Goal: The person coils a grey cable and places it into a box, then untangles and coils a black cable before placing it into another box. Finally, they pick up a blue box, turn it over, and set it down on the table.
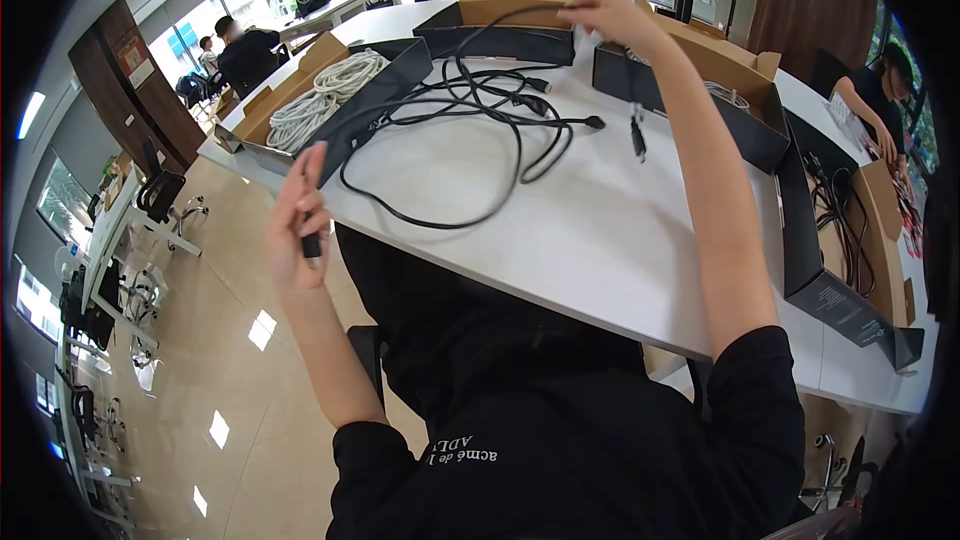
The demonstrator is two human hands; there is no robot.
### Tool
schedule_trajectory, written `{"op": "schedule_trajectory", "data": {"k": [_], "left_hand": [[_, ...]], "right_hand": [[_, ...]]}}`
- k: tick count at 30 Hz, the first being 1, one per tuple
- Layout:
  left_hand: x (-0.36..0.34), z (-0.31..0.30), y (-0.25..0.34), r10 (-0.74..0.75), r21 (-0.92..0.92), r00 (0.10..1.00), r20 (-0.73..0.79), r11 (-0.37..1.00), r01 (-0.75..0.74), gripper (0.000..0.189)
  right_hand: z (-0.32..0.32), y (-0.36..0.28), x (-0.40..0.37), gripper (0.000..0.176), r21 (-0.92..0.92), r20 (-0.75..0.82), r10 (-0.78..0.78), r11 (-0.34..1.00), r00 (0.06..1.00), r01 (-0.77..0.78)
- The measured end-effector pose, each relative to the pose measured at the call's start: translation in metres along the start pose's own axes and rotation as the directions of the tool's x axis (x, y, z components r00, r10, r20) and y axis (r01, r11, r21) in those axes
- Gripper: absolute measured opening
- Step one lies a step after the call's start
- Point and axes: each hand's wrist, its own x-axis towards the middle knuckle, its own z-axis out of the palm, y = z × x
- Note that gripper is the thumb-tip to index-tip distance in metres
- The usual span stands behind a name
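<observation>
Slackly across the table point(600, 240), black cable point(519, 152), clasped in closed left hand point(297, 228) and closed right hand point(610, 16).

The person wears a loose black long-sleeved sweatshirt point(560, 420) — sleeves pushed up near the elbows, leaving the forearms, left hand point(298, 225) and right hand point(612, 15) bare — with a small line of white printed lettering point(462, 455) across the chest.

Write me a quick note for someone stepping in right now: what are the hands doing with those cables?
Left hand grips a black cable end beside the table edge.
Right hand, raised at the far boxes, pinches a plug cable that dangles below.
Done: white cables lie coiled in a box.
Left: black cables sit in a loose tangle on the table.
</observation>
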Motion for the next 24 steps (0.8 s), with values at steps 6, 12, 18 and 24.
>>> {"op": "schedule_trajectory", "data": {"k": [6, 12, 18, 24], "left_hand": [[-0.012, -0.034, 0.057, 0.221, -0.215, 0.975, -0.017, 0.952, -0.220, 0.044], [-0.026, -0.055, 0.085, 0.310, -0.303, 0.950, -0.016, 0.905, -0.300, 0.042], [-0.023, -0.050, 0.078, 0.321, -0.204, 0.946, -0.053, 0.923, -0.325, 0.042], [-0.018, -0.056, 0.076, 0.282, -0.300, 0.959, -0.017, 0.914, -0.273, 0.039]], "right_hand": [[-0.064, 0.039, 0.015, 0.010, 0.684, -0.320, 0.222, 0.727, 0.921, 0.063], [-0.122, 0.084, -0.004, 0.016, 0.954, -0.278, 0.375, 0.219, 0.884, 0.207], [-0.150, 0.058, -0.030, 0.019, 0.830, -0.456, 0.502, -0.060, 0.735, 0.555], [-0.200, 0.107, -0.026, 0.009, 0.892, -0.380, 0.393, -0.084, 0.837, 0.444]]}}
